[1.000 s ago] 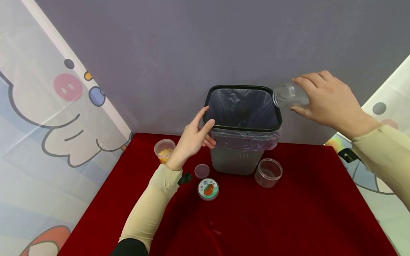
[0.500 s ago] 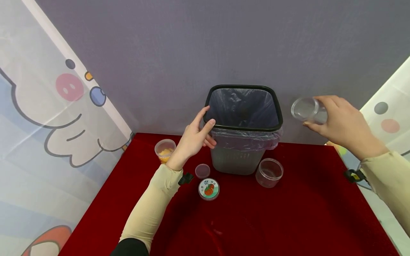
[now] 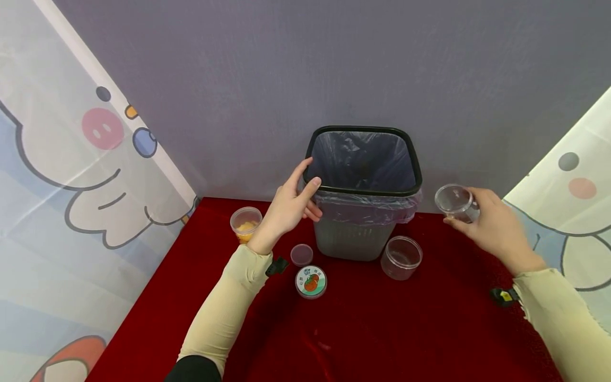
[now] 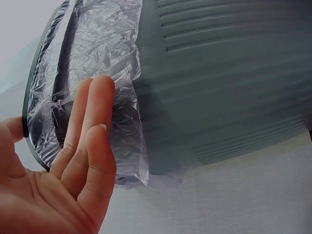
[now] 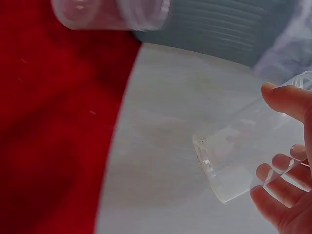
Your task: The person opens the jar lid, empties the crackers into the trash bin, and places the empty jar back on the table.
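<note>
Two hands, well apart. Right hand [image 3: 498, 228]: thumb and fingers curled round a clear plastic jar [image 3: 459, 213], tilted, held right of the bag-lined wastebasket [image 3: 350, 241] and apart from it. Left hand [image 3: 288, 208]: fairly straight fingers touching the wastebasket's black rim [image 3: 367, 191] and liner [image 4: 105, 41]. Clear plastic tub [image 3: 400, 265] on red cloth [image 3: 382, 334], between jar and fruit-picture lid [image 3: 311, 282].

On your tabletop [image 3: 406, 329], the bin [image 3: 353, 241] stands behind two lids [image 3: 311, 282], a cup [image 3: 245, 215] left, a tub [image 3: 398, 270] front-right, the jar [image 3: 452, 199] in your right grip [image 3: 498, 229] rightward.
</note>
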`<state>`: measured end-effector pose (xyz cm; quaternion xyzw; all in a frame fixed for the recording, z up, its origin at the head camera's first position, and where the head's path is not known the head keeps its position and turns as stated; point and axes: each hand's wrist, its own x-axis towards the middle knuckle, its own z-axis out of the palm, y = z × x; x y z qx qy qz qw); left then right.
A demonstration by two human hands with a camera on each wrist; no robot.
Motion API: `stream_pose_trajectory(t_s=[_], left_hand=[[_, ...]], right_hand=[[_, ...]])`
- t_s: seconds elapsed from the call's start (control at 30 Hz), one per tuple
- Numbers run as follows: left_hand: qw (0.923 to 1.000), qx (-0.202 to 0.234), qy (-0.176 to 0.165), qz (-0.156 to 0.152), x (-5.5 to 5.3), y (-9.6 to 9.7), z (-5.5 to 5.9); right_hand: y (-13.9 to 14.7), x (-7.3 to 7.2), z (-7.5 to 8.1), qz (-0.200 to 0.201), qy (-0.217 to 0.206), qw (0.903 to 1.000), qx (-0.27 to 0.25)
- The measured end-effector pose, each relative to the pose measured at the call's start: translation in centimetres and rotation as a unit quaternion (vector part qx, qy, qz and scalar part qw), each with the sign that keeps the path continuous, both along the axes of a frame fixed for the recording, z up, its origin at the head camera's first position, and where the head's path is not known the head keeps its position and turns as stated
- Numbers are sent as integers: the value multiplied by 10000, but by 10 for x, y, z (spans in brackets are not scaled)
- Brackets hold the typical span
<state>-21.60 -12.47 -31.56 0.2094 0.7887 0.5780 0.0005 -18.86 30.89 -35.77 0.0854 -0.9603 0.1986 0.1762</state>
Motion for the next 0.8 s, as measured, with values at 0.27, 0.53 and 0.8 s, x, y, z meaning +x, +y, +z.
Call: stream_pose_trajectory(t_s=[0.27,0.53,0.8], left_hand=[[10000,-48,58,-13,-1,0,0],[10000,-63,30,13,-1,0,-1],[10000,-24,10,-28,-1,0,-1]], right_hand=[[-2,10,-58,-33,42,9986,-527],[-2,14,-101,-250,-59,9940,-1060],[-11,13,-126,-499,-182,9864,-1558]])
